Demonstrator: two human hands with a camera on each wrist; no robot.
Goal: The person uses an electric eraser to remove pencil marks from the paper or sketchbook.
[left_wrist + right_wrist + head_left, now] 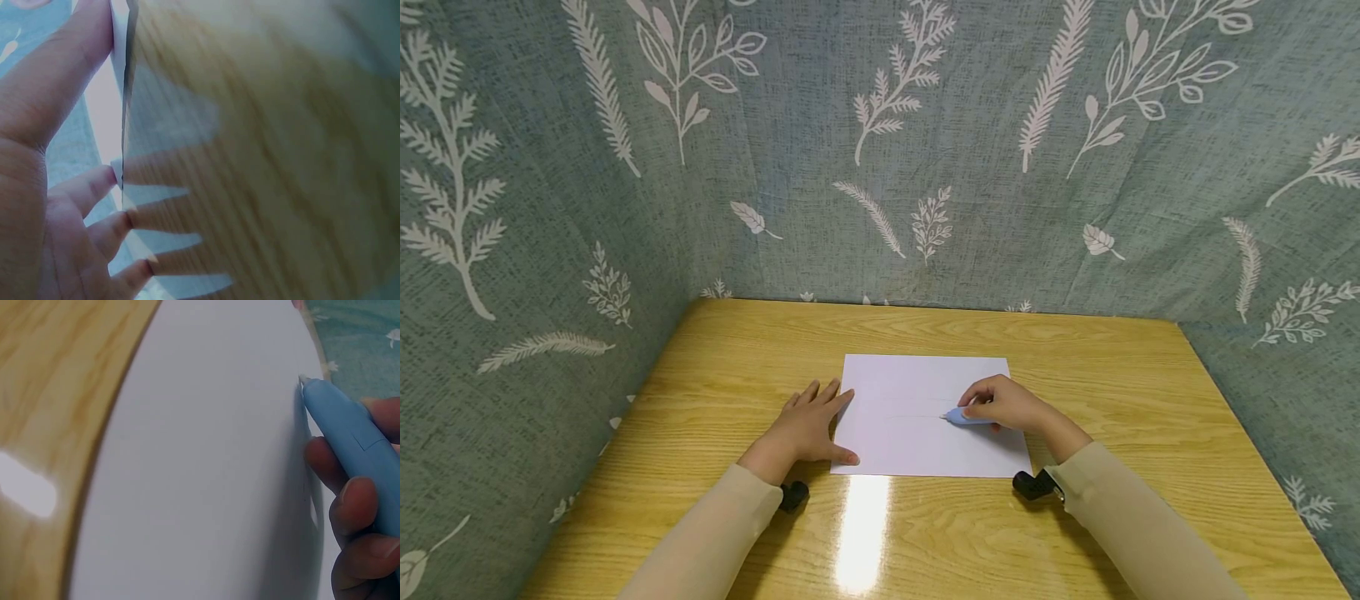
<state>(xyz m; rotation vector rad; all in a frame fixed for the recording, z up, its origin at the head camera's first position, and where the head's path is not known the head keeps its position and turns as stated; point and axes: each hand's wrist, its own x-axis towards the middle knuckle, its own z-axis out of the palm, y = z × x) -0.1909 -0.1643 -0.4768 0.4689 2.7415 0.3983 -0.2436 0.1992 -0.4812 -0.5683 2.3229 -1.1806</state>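
blue pen [347,422]: rear cropped, right wrist view; sleeves [707,533]: cropped, head view; thin lines [916,416]: ends unclear

On the counter [760,333], before the cloth [805,242], lies the paper [910,450]. The left hand [805,429] is at its left edge, the pen-shaped tool [957,416] over its right half.

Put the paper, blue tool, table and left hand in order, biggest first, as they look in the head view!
Table
Paper
Left hand
Blue tool, partly hidden by the right hand
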